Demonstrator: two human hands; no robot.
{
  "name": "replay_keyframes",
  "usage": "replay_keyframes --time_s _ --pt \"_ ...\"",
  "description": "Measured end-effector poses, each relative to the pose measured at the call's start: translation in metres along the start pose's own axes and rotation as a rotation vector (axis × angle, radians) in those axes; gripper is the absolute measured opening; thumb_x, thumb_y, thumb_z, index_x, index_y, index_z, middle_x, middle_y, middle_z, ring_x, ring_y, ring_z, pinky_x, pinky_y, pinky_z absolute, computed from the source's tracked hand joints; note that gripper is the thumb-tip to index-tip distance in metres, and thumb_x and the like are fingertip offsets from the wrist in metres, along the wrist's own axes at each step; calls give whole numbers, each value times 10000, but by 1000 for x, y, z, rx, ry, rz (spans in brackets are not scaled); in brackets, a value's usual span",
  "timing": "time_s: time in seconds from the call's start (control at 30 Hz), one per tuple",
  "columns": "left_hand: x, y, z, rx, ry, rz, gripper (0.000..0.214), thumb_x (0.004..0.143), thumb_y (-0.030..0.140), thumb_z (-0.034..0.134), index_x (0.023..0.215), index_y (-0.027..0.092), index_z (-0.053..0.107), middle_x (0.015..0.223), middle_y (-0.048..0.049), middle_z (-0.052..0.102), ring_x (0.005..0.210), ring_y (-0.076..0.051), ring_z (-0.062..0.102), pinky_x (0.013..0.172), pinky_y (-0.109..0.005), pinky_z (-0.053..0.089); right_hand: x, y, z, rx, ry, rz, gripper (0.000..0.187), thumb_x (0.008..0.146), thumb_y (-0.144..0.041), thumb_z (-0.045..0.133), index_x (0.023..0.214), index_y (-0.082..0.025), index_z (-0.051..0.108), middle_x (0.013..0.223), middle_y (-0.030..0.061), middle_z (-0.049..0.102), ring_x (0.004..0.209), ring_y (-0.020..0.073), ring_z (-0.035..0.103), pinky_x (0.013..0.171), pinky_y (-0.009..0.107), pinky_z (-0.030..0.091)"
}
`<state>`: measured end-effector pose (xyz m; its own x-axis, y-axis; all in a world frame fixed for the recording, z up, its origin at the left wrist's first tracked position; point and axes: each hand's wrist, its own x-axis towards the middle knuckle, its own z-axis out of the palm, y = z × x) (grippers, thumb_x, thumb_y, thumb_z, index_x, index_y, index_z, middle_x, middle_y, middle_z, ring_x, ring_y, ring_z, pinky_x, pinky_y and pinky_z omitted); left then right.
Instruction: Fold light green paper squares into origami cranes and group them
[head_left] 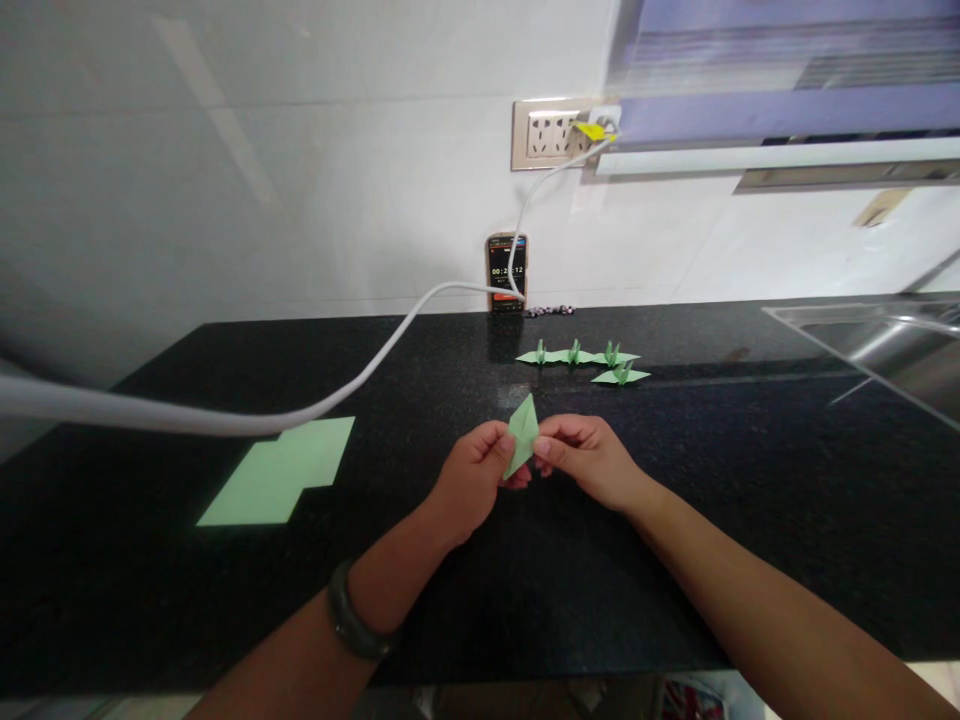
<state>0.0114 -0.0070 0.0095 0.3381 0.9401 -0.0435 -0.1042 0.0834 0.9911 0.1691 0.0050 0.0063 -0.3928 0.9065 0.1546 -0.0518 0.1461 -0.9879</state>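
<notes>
Between my two hands is a small piece of green paper [523,432] folded into a kite-like diamond, its narrow tip pointing away from me. My left hand [480,465] pinches its left edge, thumb on top. On the right edge, the thumb and fingers of my right hand [581,452] close on the same paper. Several green paper cranes [574,353] stand beyond my hands, most in a row with one crane [622,374] slightly nearer. Flat green paper sheets [262,480] lie overlapping to the left.
A phone [507,272] showing a timer leans on the wall. Its white cable [405,330] crosses the view at the left and reaches a wall socket [555,133]. A beaded string [551,311] lies by the phone. At the far right is a metal sink [900,345] in the black counter [712,440].
</notes>
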Motion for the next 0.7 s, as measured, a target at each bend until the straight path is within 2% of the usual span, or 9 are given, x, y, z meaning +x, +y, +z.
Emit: replay_keyframes --time_s 0.1,0.17,0.27,0.37,0.43,0.5,0.6,0.7 --pt "-1 3 1 -202 -106 -109 248 779 387 463 680 160 484 489 52 395 439 -67 380 483 -229 424 2 4 -3 170 -63 -13 272 702 -283 626 947 -179 568 729 -2 556 560 73 492 476 193 427" --pt "-3 6 1 -336 -203 -182 249 774 390 474 670 163 473 462 68 320 414 -60 337 462 -228 425 1 5 -3 235 -120 -14 352 674 -261 656 1002 -193 546 764 2 545 600 80 496 473 186 426" --pt "-5 8 1 -405 -324 -270 251 764 402 486 684 165 495 447 70 295 406 -64 345 467 -246 443 -1 2 0 220 -130 -46 217 667 -220 664 865 -174 588 784 6 525 617 78 506 495 188 422" --pt "-5 6 3 -333 -358 -294 270 768 408 476 701 153 537 438 52 372 412 -71 391 516 -277 463 -3 -1 2 204 -78 -63 102 685 -220 647 715 -154 575 774 -1 500 565 67 505 510 213 428" --pt "-4 4 3 -238 -291 -255 266 762 394 492 726 142 569 491 23 474 454 -76 448 558 -270 460 -3 -1 2 191 -63 -30 126 693 -247 638 701 -150 558 728 -6 510 531 63 488 495 213 421" --pt "-3 2 3 -129 -162 -163 242 734 371 540 738 135 592 589 -2 558 524 -83 499 577 -240 444 -2 -1 1 159 -40 14 150 701 -273 629 727 -149 549 669 -11 529 508 62 476 471 201 406" --pt "0 1 2 -70 42 -31 222 712 351 571 753 135 600 669 -9 603 611 -103 546 622 -241 448 0 -1 1 93 19 63 173 711 -297 614 748 -146 539 633 -14 553 482 62 479 454 195 401" --pt "1 2 0 -94 101 -3 218 705 331 583 783 129 607 679 -15 624 631 -117 572 654 -268 467 1 -2 1 53 68 89 188 687 -298 634 719 -142 534 608 -20 558 470 60 487 446 189 405"
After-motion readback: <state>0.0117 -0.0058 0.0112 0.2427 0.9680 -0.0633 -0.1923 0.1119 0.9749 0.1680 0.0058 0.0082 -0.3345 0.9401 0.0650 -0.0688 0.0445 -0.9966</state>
